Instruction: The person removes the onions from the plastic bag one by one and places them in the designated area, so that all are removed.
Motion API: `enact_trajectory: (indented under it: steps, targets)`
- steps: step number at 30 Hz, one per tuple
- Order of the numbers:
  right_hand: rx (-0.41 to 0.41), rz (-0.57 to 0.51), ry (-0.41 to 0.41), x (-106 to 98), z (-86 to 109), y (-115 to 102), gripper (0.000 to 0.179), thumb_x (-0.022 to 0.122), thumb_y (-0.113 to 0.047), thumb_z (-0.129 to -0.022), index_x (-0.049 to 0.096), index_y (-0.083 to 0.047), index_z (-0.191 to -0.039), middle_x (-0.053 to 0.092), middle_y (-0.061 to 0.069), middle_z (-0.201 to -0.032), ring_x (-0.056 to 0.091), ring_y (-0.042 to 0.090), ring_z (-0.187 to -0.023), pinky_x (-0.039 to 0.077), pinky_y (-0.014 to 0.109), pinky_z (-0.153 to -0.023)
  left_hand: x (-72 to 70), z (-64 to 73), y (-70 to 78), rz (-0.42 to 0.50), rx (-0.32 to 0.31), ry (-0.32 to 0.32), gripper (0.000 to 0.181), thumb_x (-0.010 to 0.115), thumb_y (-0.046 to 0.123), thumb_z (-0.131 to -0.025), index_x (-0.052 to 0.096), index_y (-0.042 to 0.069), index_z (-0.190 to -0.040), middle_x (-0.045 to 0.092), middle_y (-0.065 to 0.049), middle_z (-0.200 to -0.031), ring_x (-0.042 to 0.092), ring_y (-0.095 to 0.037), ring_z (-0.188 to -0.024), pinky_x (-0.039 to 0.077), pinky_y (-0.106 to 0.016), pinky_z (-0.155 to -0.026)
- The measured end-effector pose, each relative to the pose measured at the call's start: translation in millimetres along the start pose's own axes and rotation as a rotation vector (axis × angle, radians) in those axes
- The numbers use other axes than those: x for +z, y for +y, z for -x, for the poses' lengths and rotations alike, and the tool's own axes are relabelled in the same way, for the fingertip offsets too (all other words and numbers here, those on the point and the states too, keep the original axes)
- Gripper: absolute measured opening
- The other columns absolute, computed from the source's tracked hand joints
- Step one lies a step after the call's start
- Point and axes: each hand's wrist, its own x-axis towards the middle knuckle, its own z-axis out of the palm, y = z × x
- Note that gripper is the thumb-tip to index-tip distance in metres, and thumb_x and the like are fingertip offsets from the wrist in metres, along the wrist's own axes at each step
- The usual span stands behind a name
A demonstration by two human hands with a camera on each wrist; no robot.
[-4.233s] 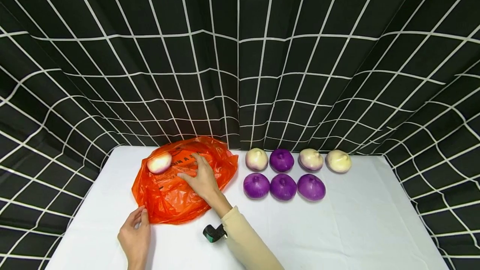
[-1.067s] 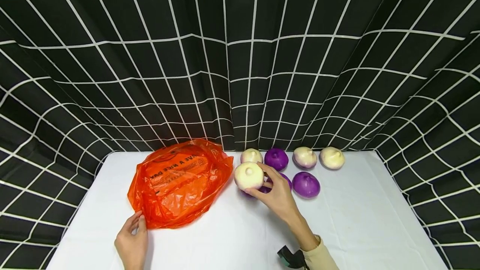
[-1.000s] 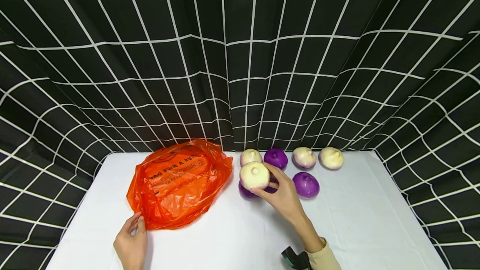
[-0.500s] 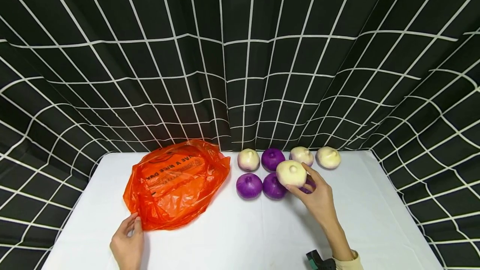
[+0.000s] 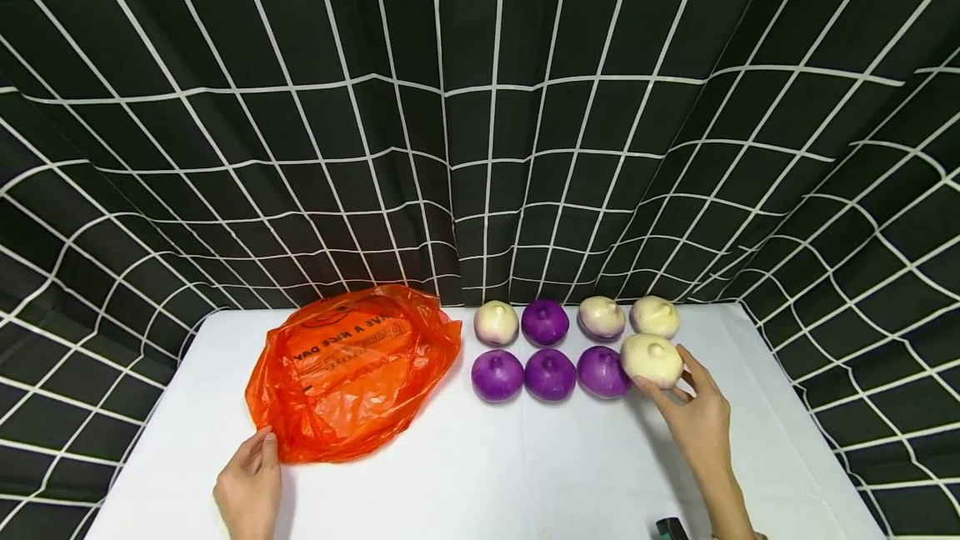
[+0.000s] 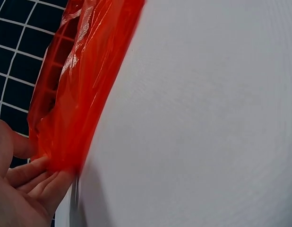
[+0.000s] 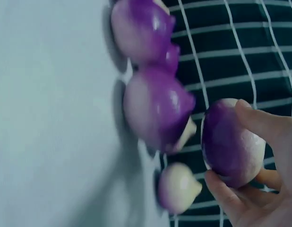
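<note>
My right hand (image 5: 701,419) grips a pale onion (image 5: 651,359) with a purple-tinged side, fingers and thumb round its edges. It hangs above the cloth at the right end of the front row, overlapping a purple onion (image 5: 602,372) in the head view. In the right wrist view the held onion (image 7: 231,142) shows purple and white halves, apart from the others. At the left, my left hand (image 5: 251,482) pinches the near left edge of an orange plastic bag (image 5: 352,373). Seen from the left wrist, thumb and fingers meet on the bag's corner (image 6: 70,142).
Two more purple onions (image 5: 498,375) stand in the front row. Behind them a back row holds pale onions (image 5: 602,319) and one purple onion (image 5: 545,322). A white cloth (image 5: 465,482) covers the table; a black gridded curtain (image 5: 480,148) rises behind and at both sides.
Earlier the pale onion lay in the bag with my right hand reaching toward it. Gripped now, it has been carried right, past the purple onions. My left hand still pinches the bag.
</note>
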Motion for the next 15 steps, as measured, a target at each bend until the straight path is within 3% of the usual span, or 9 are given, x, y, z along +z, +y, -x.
enact_trajectory:
  steps: [1, 4, 6, 8, 15]
  targets:
    - [0.019, 0.004, 0.0, -3, -1.7, 5, 0.077, 0.086, -0.009, -0.074, 0.049, 0.005, -0.139, 0.053, 0.027, -0.137, 0.058, 0.041, -0.11, 0.042, 0.0, -0.071, -0.2, -0.4, -0.3, -0.001, 0.002, 0.003, 0.03, 0.056, 0.013, -0.098, 0.066, -0.009, -0.116, 0.064, -0.029, -0.11, 0.063, -0.031, -0.1, 0.033, 0.001, -0.053]
    - [0.071, 0.041, -0.001, -9, -7.6, 21, 0.076, 0.084, -0.013, -0.076, 0.047, 0.006, -0.14, 0.051, 0.032, -0.136, 0.058, 0.046, -0.108, 0.039, -0.001, -0.065, -2.6, 0.5, -1.8, 0.001, 0.006, 0.012, 0.03, 0.058, 0.015, -0.097, 0.067, -0.006, -0.116, 0.066, -0.026, -0.108, 0.063, -0.002, -0.086, 0.032, 0.002, -0.056]
    - [0.098, 0.074, -0.014, -11, -10.5, 30, 0.076, 0.084, -0.015, -0.077, 0.046, 0.007, -0.14, 0.05, 0.036, -0.134, 0.059, 0.048, -0.106, 0.037, -0.001, -0.061, -4.4, 1.0, -2.6, 0.006, 0.019, 0.012, 0.031, 0.059, 0.017, -0.096, 0.067, -0.005, -0.117, 0.066, -0.025, -0.106, 0.052, 0.018, -0.076, 0.032, 0.002, -0.058]
    - [0.12, 0.101, -0.037, -11, -13.0, 39, 0.078, 0.083, -0.017, -0.078, 0.044, 0.008, -0.141, 0.048, 0.036, -0.135, 0.059, 0.049, -0.107, 0.035, -0.001, -0.061, -5.3, 1.6, -3.3, 0.02, 0.035, 0.014, 0.032, 0.06, 0.018, -0.096, 0.067, -0.005, -0.117, 0.066, -0.025, -0.106, 0.039, 0.029, -0.069, 0.032, 0.002, -0.059]
    - [0.121, 0.085, -0.123, -2, -19.8, 47, 0.081, 0.082, -0.021, -0.081, 0.04, 0.011, -0.142, 0.043, 0.035, -0.14, 0.055, 0.05, -0.113, 0.035, -0.002, -0.063, -4.3, 3.7, -2.8, 0.052, 0.09, 0.055, 0.031, 0.06, 0.01, -0.094, 0.066, -0.005, -0.121, 0.065, -0.027, -0.116, 0.035, 0.034, -0.072, 0.034, 0.004, -0.062]
